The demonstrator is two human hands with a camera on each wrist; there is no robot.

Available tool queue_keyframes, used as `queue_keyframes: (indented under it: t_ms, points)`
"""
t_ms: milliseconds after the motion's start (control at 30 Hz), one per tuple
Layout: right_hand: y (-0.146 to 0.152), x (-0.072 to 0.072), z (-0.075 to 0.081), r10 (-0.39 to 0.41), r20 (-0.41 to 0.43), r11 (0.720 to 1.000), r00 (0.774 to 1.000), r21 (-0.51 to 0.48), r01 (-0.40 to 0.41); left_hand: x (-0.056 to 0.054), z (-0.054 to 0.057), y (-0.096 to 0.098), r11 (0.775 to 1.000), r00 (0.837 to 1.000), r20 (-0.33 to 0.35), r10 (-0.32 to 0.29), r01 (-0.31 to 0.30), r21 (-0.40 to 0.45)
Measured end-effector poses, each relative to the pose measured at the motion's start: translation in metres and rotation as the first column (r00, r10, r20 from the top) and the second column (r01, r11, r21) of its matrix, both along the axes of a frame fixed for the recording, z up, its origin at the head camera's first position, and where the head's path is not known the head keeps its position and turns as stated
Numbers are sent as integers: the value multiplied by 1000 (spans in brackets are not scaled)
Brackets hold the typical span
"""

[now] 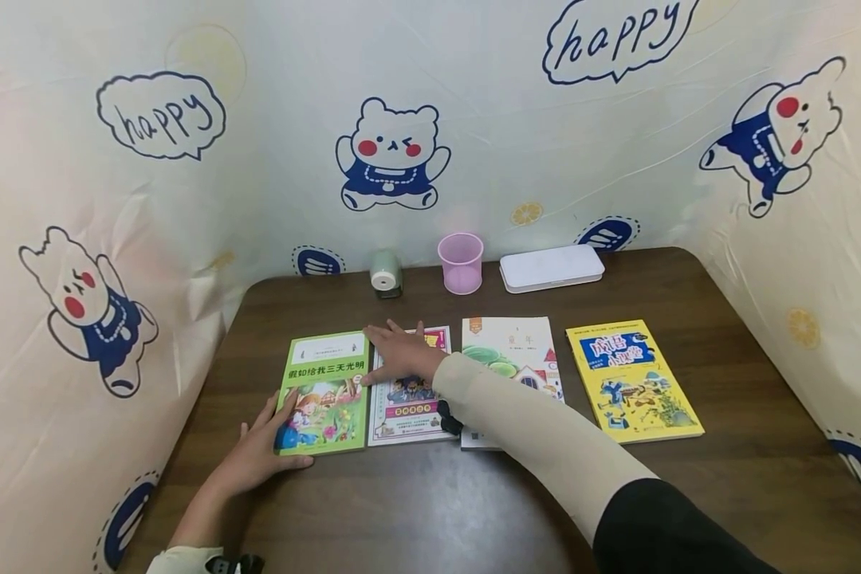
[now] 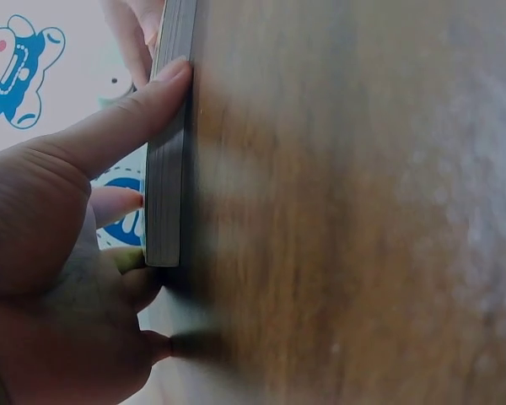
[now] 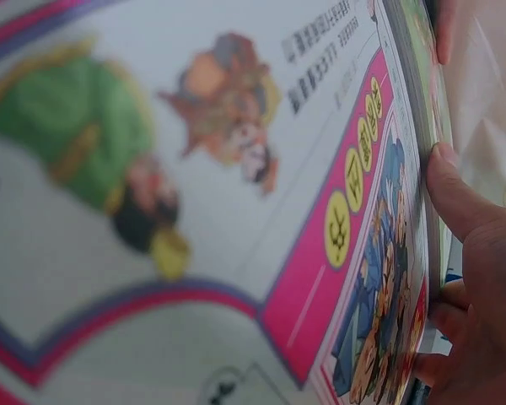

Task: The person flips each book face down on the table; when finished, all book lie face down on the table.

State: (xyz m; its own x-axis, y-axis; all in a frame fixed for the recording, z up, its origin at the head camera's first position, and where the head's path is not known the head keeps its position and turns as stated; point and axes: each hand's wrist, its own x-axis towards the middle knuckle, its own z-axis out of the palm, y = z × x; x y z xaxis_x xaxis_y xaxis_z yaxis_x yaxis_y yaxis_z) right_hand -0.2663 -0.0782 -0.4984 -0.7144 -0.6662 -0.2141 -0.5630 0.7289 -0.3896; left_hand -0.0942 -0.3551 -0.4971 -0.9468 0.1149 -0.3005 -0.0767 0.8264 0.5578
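A green picture-covered book (image 1: 328,410) lies at the left end of a row of books. My left hand (image 1: 258,446) is at its lower left corner, fingers spread along the left side. In the left wrist view the thumb (image 2: 131,118) lies straight against the book's page edge (image 2: 164,202). My right hand (image 1: 405,355) reaches over a pink-and-white book (image 1: 410,422), hiding part of its cover. Its fingers are spread near the green book's upper right corner; in the right wrist view the thumb (image 3: 455,190) touches the green book's side.
Farther right lie a white book (image 1: 505,335), partly under the right sleeve (image 1: 538,438), and a yellow book (image 1: 631,383). Behind the row stand a green pencil sharpener (image 1: 385,271), a pink cup (image 1: 462,267) and a white flat case (image 1: 552,269). A printed curtain surrounds the brown table (image 1: 416,510).
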Motion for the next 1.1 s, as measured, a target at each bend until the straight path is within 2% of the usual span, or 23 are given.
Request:
queue_keyframes:
  t_ms: [400,767,1100]
  points:
    - [-2,2,-1,-42,8,999,999,-16,42,2,-1,-1,999,999,-49,15,-12,51]
    - [-1,2,1,-47,23,998,999,-29,48,4,9,-1,991,996,-79,49,-38,129]
    - [0,4,7,-50,38,998,998,-42,52,8,18,2,972,991,-103,89,-64,227]
